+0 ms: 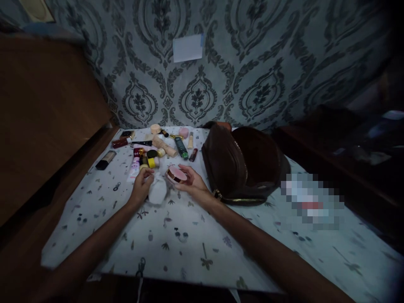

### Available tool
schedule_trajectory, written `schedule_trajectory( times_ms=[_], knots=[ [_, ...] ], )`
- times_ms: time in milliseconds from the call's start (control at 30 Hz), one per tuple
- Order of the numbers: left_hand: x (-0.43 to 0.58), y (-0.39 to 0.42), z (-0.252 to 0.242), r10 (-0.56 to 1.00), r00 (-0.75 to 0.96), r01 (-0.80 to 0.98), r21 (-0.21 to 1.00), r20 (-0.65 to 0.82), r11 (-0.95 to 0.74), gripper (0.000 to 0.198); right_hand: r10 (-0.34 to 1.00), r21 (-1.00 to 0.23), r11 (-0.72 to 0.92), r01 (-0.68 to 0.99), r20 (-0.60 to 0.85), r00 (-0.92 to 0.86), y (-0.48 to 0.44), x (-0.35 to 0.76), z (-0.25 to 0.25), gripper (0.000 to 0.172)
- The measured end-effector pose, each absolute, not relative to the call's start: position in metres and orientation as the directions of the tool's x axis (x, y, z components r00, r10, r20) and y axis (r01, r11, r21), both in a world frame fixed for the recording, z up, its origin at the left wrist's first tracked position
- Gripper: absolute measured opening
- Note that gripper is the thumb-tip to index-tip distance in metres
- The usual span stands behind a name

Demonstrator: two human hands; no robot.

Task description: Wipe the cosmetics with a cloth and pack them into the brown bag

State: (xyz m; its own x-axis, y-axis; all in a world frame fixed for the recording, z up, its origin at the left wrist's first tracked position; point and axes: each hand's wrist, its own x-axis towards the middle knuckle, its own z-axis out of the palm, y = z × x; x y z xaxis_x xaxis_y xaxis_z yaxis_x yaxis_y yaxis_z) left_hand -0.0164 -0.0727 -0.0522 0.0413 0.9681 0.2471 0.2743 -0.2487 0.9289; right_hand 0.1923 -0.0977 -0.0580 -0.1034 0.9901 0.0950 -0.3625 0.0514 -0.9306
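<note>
My right hand (196, 185) is closed on a round compact (177, 173) with a pink lid and a shiny gold-brown side, tilted a little above the table. Close beside it, my left hand (141, 185) pinches the top of a soft white cloth or tissue (157, 191), which hangs down in a rounded shape. Just beyond my hands lie several cosmetics, among them a yellow-banded jar (153, 162), a white and pink tube (134, 169) and a dark green tube (181, 148).
An unzipped dark brown bag (221, 164) stands on the right of the patterned tablecloth (186, 256). Farther right is a blurred-out item (312, 202). A dark-capped bottle (106, 160) lies at the left. Wallpaper (195, 92) rises behind, and a brown wooden panel (47, 109) borders the left.
</note>
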Motion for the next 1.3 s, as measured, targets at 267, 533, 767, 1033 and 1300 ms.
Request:
schedule_trajectory(
  times_ms=[267,533,767,1033,1300],
  knots=[
    [-0.016,-0.073,-0.053,0.965,0.085,0.304,0.916,0.248,-0.262,0.017,0.979,-0.977,0.18,-0.112,0.189,-0.078,-0.123,0.205,-0.066,0.085],
    [-0.01,-0.079,-0.049,0.984,0.076,0.223,0.959,0.161,-0.174,0.02,0.972,-0.965,0.231,0.123,0.222,-0.082,-0.146,0.212,-0.063,0.068],
    [0.014,-0.098,-0.036,0.99,0.141,0.02,1.0,-0.018,0.016,0.024,0.978,-0.976,0.2,0.084,0.195,-0.071,-0.147,0.21,-0.067,0.072],
    [0.029,-0.123,-0.029,0.938,0.323,0.05,0.987,0.127,-0.151,0.051,0.985,-0.984,0.174,0.025,0.173,-0.024,-0.144,0.211,-0.072,0.091],
    [0.028,-0.124,-0.045,0.868,0.462,0.218,0.925,0.185,-0.313,0.083,0.975,-0.983,0.175,-0.054,0.18,-0.128,-0.146,0.212,-0.075,0.084]
  ],
)
